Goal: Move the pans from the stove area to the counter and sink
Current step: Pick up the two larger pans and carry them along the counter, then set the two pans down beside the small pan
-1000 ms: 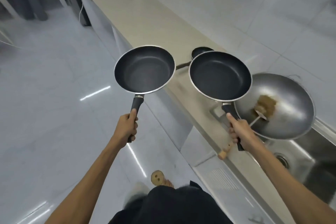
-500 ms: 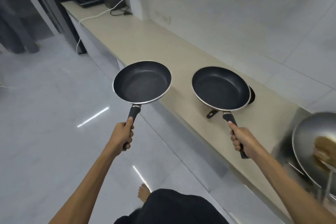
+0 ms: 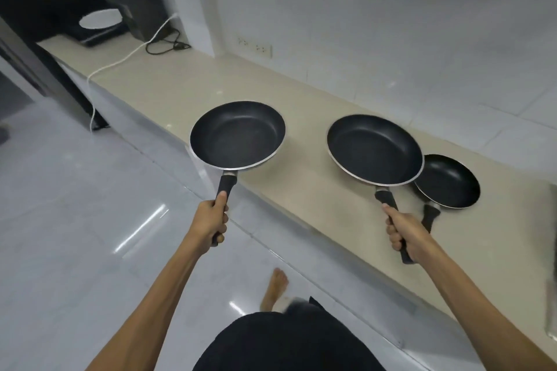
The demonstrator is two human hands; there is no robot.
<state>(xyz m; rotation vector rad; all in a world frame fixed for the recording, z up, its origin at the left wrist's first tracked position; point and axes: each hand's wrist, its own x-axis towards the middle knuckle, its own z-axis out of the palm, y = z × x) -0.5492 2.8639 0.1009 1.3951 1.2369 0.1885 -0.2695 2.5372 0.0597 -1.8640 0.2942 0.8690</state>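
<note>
Feet and dark shorts (image 3: 289,340) showing nearest, one bare foot (image 3: 275,289) stepping on the glossy floor (image 3: 75,250) beside the worktop (image 3: 301,190). Reaching forward from there, both arms out at about the same height. Left hand (image 3: 211,221) wrapping fully round the black handle of the left pan (image 3: 238,134), fingers (image 3: 221,233) closed tight, thumb lying along the top of the grip, probably to keep the pan from rolling. Right hand (image 3: 405,232) clamping the handle of the right pan (image 3: 375,149) the same way, fingers closed round it low on the grip, handle end sticking out below the palm. Carrying both pans roughly level and well apart, likely so the rims are not knocking together. Hanging the left pan over the worktop's front edge, partly above the floor; holding the right pan above the worktop, its rim overlapping a small pan (image 3: 447,181) from this angle. Whether touching it or just above, cannot tell. Resting flat on the worktop, that small pan, handle pointing toward the person for easy reach. Judging the step as setting these two down on the bare stretch of worktop. Lying farther back: a white cable (image 3: 120,62) and dark appliances (image 3: 132,6) at the far end, by the wall.
</note>
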